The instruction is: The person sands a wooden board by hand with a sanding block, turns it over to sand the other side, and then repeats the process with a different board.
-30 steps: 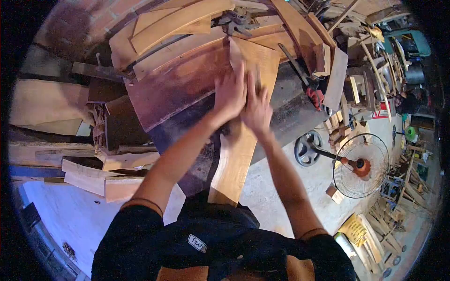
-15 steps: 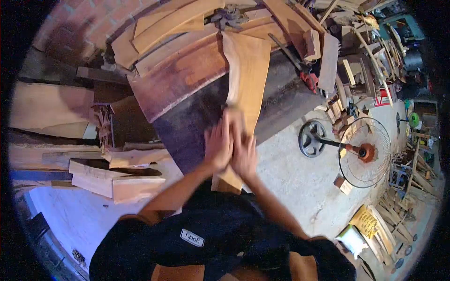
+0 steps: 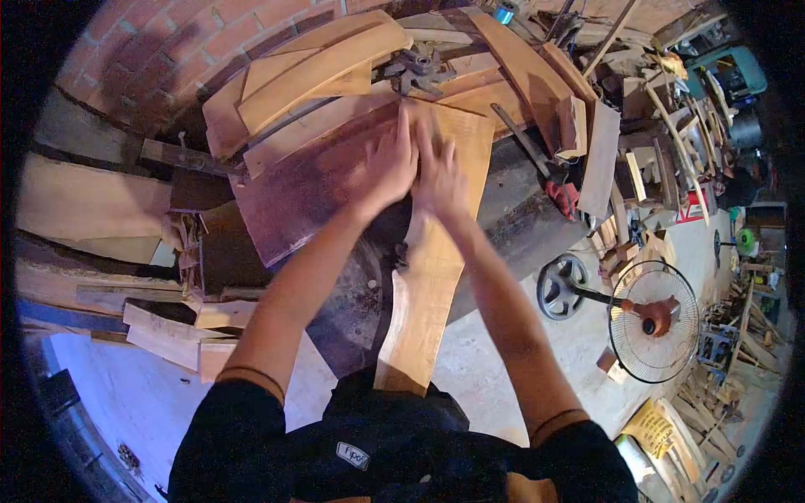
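A long pale board [image 3: 419, 310] with a wavy left edge runs from my waist up across the dark bench top [image 3: 340, 293]. Both arms reach out to its far part. My left hand [image 3: 390, 172] is closed at the wavy edge, with its index finger pointing forward. Close beside it, my right hand [image 3: 440, 180] is closed over the board, fingers bent and slightly blurred. Whatever lies between or under the hands is hidden. Left of them lies a wide reddish-brown slab [image 3: 310, 189].
A handsaw with a red handle [image 3: 560, 199] rests on the bench's right side. Stacked boards [image 3: 323, 67] and a dark metal part [image 3: 417, 71] sit at the back. A standing fan [image 3: 654, 318] is on the right, and cut wood pieces [image 3: 172, 331] lie left.
Both hands have slid forward together along the board, from near my body to its far end, and my arms are now extended. The view has shifted slightly.
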Motion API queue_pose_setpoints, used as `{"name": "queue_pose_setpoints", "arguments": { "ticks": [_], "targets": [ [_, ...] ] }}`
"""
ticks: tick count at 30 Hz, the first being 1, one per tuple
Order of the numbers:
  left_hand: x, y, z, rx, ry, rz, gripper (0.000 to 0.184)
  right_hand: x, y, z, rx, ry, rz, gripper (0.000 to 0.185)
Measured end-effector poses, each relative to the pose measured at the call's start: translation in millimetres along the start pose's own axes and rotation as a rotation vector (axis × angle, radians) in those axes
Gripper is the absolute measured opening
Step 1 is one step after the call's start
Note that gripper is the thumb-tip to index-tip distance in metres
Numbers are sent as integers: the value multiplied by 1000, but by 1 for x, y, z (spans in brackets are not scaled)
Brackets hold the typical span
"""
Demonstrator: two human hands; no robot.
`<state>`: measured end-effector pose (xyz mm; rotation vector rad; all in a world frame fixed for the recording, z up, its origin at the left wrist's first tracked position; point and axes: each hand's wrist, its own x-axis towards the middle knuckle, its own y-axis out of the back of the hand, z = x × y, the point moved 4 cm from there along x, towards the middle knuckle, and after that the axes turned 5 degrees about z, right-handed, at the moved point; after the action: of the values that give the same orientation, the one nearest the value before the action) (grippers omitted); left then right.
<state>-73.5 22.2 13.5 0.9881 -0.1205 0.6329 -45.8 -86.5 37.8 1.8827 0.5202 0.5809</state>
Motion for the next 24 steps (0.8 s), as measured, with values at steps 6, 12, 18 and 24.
{"name": "queue_pose_setpoints", "arguments": {
  "ticks": [6,12,18,24],
  "targets": [
    [26,-11,7,-32,81,-110,69,7,1,1,10,-146,39,82],
    [-188,46,80,-89,180,-378,71,-210,35,-17,-65,-114,30,75],
    [-256,69,94,-220,245,-378,73,-267,39,-24,7,-75,-135,79],
    [-75,7,64,-148,1,-218,66,-94,23,21,-86,-103,50,77]
  ]
}}
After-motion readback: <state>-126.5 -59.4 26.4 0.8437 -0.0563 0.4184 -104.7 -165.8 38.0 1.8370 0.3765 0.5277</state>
